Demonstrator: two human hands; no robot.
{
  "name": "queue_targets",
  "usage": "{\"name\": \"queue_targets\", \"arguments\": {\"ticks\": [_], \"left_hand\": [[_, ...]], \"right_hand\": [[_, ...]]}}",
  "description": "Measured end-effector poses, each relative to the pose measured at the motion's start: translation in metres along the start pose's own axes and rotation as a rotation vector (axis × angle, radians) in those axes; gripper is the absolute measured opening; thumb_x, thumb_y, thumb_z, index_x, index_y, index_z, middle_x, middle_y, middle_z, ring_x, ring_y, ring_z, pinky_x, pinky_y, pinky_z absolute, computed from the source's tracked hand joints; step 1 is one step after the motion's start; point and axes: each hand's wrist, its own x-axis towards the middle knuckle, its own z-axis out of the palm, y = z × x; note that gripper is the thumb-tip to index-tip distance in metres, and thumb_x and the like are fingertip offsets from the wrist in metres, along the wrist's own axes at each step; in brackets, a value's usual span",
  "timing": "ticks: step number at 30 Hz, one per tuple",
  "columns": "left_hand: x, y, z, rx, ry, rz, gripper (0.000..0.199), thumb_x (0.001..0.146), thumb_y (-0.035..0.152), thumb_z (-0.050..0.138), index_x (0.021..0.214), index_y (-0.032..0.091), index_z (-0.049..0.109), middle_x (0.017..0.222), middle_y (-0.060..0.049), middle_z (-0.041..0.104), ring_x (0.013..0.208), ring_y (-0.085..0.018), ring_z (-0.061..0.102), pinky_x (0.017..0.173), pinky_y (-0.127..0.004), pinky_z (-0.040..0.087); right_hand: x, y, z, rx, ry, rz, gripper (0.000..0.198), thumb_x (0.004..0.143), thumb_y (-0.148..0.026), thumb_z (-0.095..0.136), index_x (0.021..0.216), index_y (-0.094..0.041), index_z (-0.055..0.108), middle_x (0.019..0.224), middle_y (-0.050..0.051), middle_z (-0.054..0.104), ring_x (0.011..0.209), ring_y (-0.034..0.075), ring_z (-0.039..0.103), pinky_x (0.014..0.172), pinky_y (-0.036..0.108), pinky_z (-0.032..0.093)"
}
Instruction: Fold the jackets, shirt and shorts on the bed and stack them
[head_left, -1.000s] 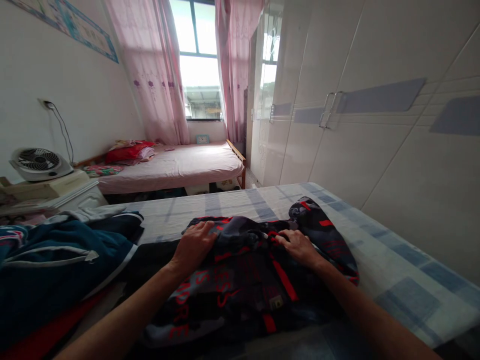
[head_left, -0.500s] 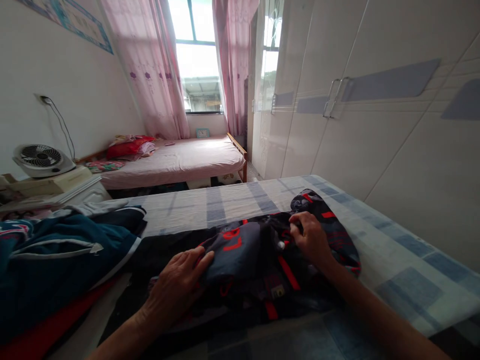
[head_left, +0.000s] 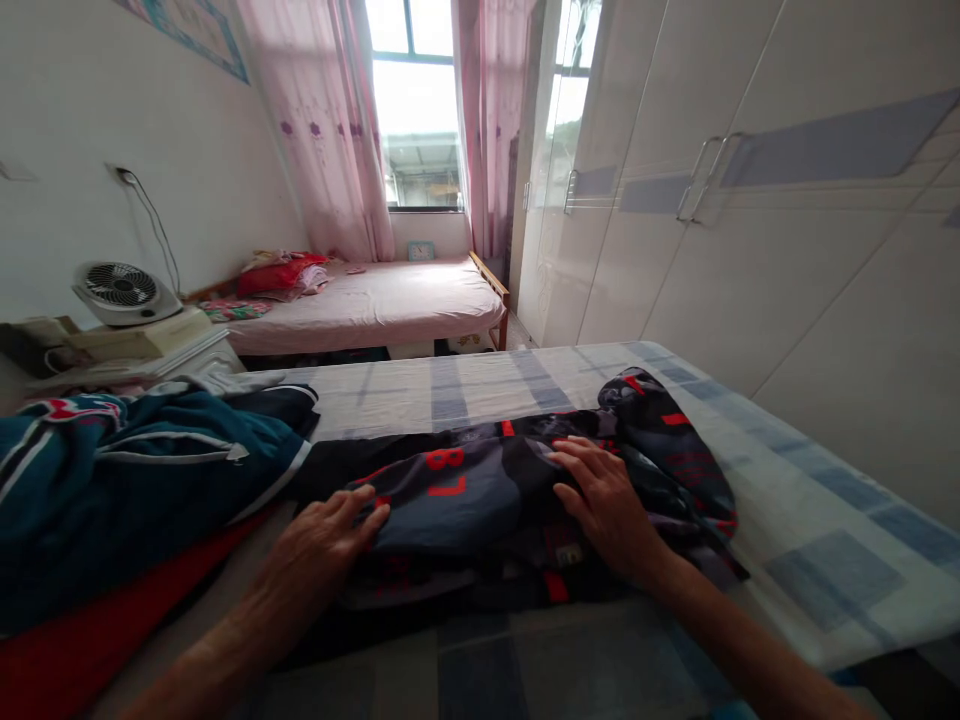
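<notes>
A dark grey and black jacket (head_left: 457,520) with red marks and red figures lies across the bed in front of me. My left hand (head_left: 326,535) has its thumb and fingers closed on the left edge of the jacket's grey panel, beside the red figures. Flat on the middle of the jacket rests my right hand (head_left: 604,500), fingers stretched out and a little apart. To the right of that hand, a rounded patterned part of the jacket spreads toward the wardrobe side. Some dark cloth extends out from under the jacket at the left.
A heap of teal clothes (head_left: 150,480) with white piping lies at the left, with red cloth (head_left: 127,610) below it. Checked sheet (head_left: 832,580) covers this bed. Beyond are a fan (head_left: 124,290), a pink bed (head_left: 382,300) and a white wardrobe (head_left: 817,270).
My right hand has gone from pinching the jacket to lying flat on it. The grey panel is drawn leftward with my left hand and looks smoother. The view has shifted slightly.
</notes>
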Motion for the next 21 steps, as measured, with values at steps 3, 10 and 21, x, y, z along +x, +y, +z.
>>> {"name": "queue_targets", "arguments": {"ticks": [3, 10, 21], "left_hand": [[-0.010, 0.006, 0.004, -0.083, -0.092, -0.024, 0.055, 0.073, 0.000, 0.043, 0.116, 0.027, 0.063, 0.121, -0.009, 0.063, 0.104, -0.025, 0.062, 0.079, -0.039, 0.054], [0.021, 0.010, -0.007, -0.280, 0.092, -0.035, 0.034, 0.089, 0.035, 0.044, 0.118, 0.028, 0.062, 0.134, -0.005, 0.056, 0.115, -0.023, 0.058, 0.091, -0.035, 0.053], [0.063, 0.051, 0.062, -0.257, 0.076, 0.070, 0.049, 0.090, 0.040, 0.047, 0.138, 0.033, 0.041, 0.145, -0.004, 0.042, 0.131, -0.025, 0.042, 0.098, -0.045, 0.048]], "right_hand": [[-0.003, 0.003, 0.007, -0.052, -0.119, 0.029, 0.044, 0.093, -0.040, 0.042, 0.133, -0.023, 0.047, 0.143, 0.007, 0.044, 0.136, 0.025, 0.029, 0.109, 0.047, 0.024], [0.018, 0.040, -0.006, 0.117, -0.255, 0.160, 0.042, 0.095, -0.042, 0.033, 0.116, -0.021, 0.063, 0.125, 0.007, 0.061, 0.119, 0.020, 0.051, 0.102, 0.038, 0.038], [0.061, 0.192, -0.026, 0.047, 0.126, 1.038, 0.053, 0.065, -0.045, 0.069, 0.105, -0.011, 0.062, 0.118, 0.020, 0.060, 0.116, 0.036, 0.050, 0.096, 0.055, 0.035]]}}
